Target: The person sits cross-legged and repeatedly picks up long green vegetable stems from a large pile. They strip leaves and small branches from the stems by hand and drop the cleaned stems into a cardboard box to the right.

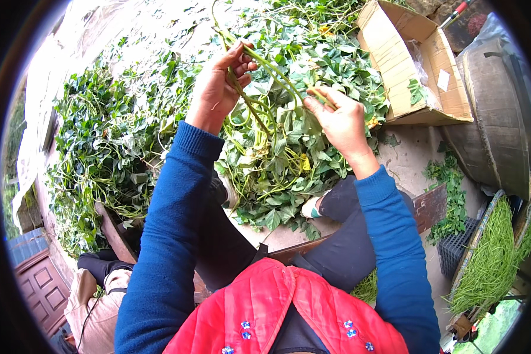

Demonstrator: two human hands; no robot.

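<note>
My left hand [220, 82] is raised over a big heap of leafy green vines [283, 159], its fingers closed round several long green stems [242, 97]. From there a stem [277, 75] runs down to the right. My right hand [338, 121] pinches the stems' other end between thumb and forefinger. Some stems hang below the left hand toward the heap. Whether they are joined to the vines below cannot be made out.
A cardboard box [398, 71] stands open at the right, one leaf inside. Nearer are a basket of thin green stalks [489, 256], a black plastic crate [457, 246] and loose leaves [451, 197] on the floor. Another person [100, 301] sits at lower left. A wooden bench [429, 209] is beneath me.
</note>
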